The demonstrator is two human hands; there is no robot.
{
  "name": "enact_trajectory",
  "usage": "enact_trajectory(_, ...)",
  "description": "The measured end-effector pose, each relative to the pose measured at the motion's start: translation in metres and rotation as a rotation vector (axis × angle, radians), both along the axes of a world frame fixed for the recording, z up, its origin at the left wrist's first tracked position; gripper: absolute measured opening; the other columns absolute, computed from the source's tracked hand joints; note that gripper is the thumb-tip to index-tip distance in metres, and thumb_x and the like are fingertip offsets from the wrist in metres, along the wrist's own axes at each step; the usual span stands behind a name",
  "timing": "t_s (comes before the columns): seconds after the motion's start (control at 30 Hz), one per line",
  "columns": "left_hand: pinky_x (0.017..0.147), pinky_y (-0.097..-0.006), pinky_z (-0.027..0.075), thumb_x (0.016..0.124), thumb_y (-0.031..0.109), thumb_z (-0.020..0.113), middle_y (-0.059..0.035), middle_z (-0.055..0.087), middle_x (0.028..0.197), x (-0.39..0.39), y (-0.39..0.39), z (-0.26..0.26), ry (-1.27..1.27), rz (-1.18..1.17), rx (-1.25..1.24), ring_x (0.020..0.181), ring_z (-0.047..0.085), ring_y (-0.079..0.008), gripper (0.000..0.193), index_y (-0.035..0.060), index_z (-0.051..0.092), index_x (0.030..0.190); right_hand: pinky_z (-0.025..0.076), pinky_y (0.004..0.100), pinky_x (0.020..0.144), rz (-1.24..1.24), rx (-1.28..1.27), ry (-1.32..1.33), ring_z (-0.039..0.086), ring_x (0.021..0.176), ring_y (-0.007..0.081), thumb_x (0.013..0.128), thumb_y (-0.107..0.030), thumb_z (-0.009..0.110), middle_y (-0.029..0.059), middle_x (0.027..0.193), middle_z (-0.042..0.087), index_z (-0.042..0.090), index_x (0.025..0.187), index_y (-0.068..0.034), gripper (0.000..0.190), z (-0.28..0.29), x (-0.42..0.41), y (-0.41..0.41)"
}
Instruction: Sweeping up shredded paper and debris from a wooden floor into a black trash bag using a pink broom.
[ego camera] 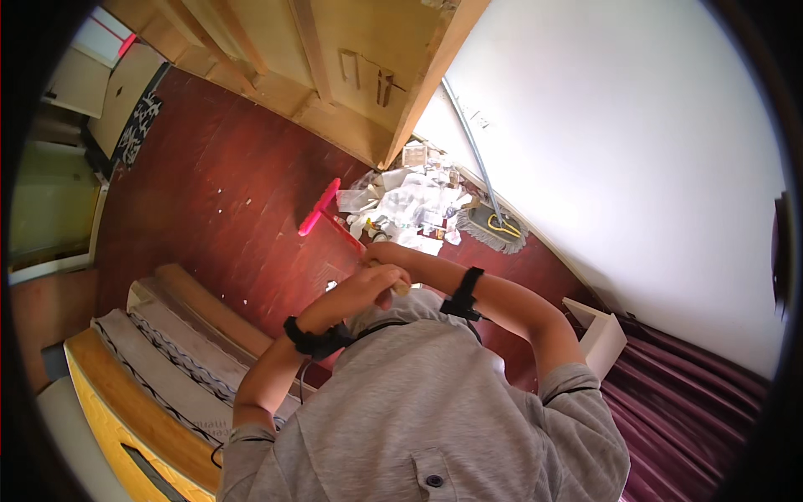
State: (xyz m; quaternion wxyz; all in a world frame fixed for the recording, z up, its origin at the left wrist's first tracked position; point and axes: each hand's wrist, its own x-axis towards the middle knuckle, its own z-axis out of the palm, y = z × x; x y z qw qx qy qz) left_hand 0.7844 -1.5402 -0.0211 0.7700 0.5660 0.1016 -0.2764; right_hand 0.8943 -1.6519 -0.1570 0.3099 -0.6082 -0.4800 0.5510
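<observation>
Both hands are closed around the stick of a broom in front of my body. My left hand [379, 282] grips its upper end, where a pale, tan tip sticks out of the fist. Just beyond it, my right hand [384, 253] is wrapped around the stick lower down, partly hiding it. A red lower section of the stick [347, 232] slants away to the bright pink broom head [320, 207], which is down at the dark red floor [251, 176]. Right beside the head lies a pile of litter [408, 201], mostly white plastic and paper scraps.
A grey mop [492, 227] leans on the white wall [615, 125] beside the pile. Above stands a wooden furniture frame [282, 94]. Mattress-like panels and boards [169, 376] lie at left. A purple curtain [677, 401] and small white box-shaped piece [599, 339] are at right.
</observation>
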Motion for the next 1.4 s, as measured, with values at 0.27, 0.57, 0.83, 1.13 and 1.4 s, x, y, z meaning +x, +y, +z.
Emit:
enact_trajectory(0.27, 0.064, -0.0229, 0.041, 0.099, 0.029, 0.035, -0.0016, 0.052, 0.072, 0.018, -0.024, 0.004, -0.082, -0.382, 0.048, 0.065, 0.049, -0.0087, 0.033, 0.0050, 0.054, 0.110, 0.048, 0.0307, 0.064, -0.699, -0.539, 0.890, 0.058, 0.074, 0.0187, 0.086, -0.016, 0.049, 0.0087, 0.087, 0.056, 0.053, 0.107, -0.001, 0.025, 0.099, -0.010, -0.052)
enact_trajectory(0.57, 0.067, -0.0229, 0.039, 0.100, 0.032, 0.032, -0.0006, 0.050, 0.067, 0.006, -0.025, 0.032, -0.051, -0.390, -0.053, 0.065, 0.049, -0.0078, 0.034, 0.0058, 0.053, 0.108, 0.044, 0.0259, 0.057, -0.486, -0.236, 0.573, 0.054, 0.071, 0.0105, 0.092, -0.020, 0.046, 0.0027, 0.080, 0.051, 0.050, 0.093, -0.005, 0.016, 0.100, -0.025, -0.066)
enact_trajectory(0.83, 0.068, -0.0234, 0.040, 0.101, 0.033, 0.031, -0.0006, 0.051, 0.068, -0.030, -0.055, 0.052, -0.067, -0.237, 0.003, 0.064, 0.049, -0.0076, 0.035, 0.0059, 0.053, 0.105, 0.043, 0.0240, 0.059, -0.343, -0.199, 0.593, 0.052, 0.071, 0.0089, 0.092, -0.023, 0.048, 0.0012, 0.080, 0.050, 0.051, 0.088, -0.004, 0.019, 0.116, -0.042, -0.081)
enact_trajectory(1.13, 0.063, -0.0241, 0.041, 0.100, 0.028, 0.032, -0.0005, 0.049, 0.070, -0.111, -0.138, 0.083, 0.028, 0.122, 0.122, 0.061, 0.049, -0.0078, 0.034, 0.0045, 0.055, 0.095, 0.040, 0.0223, 0.053, -0.122, -0.177, 0.647, 0.045, 0.065, 0.0048, 0.093, -0.028, 0.047, -0.0024, 0.076, 0.044, 0.045, 0.090, -0.007, 0.021, 0.104, -0.097, -0.125)
enact_trajectory(1.4, 0.063, -0.0223, 0.040, 0.099, 0.026, 0.036, 0.0011, 0.046, 0.073, -0.200, -0.217, 0.062, 0.188, 0.615, 0.079, 0.064, 0.048, -0.0077, 0.029, 0.0043, 0.053, 0.094, 0.037, 0.0201, 0.049, 0.058, -0.387, 0.861, 0.044, 0.060, 0.0040, 0.088, -0.021, 0.050, -0.0022, 0.071, 0.046, 0.046, 0.083, -0.006, 0.016, 0.086, -0.176, -0.137)
